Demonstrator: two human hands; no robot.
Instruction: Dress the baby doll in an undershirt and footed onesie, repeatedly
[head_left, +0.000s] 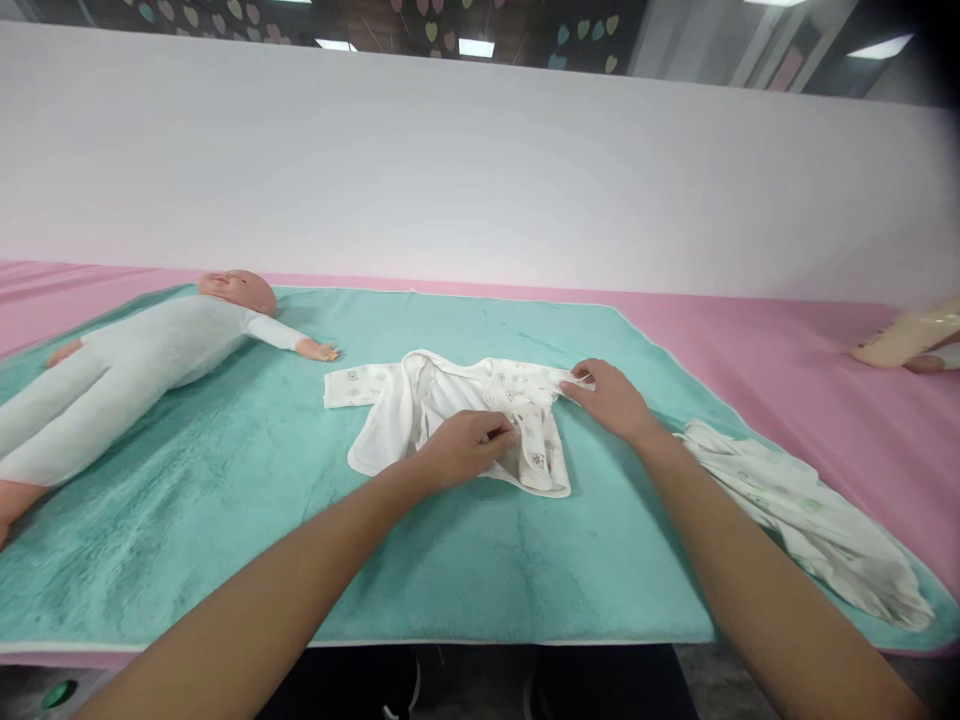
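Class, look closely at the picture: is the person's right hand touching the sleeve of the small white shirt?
Touching. The head view shows it: the thumb and fingers of the right hand pinch the end of the sleeve.

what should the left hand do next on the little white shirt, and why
Perhaps smooth the printed front panel flat with the left hand: the panel looks creased beside it, while the right hand pinches the nearby sleeve.

Pastel hearts [583,30] and lit panels [476,48] top a white wall [480,170].
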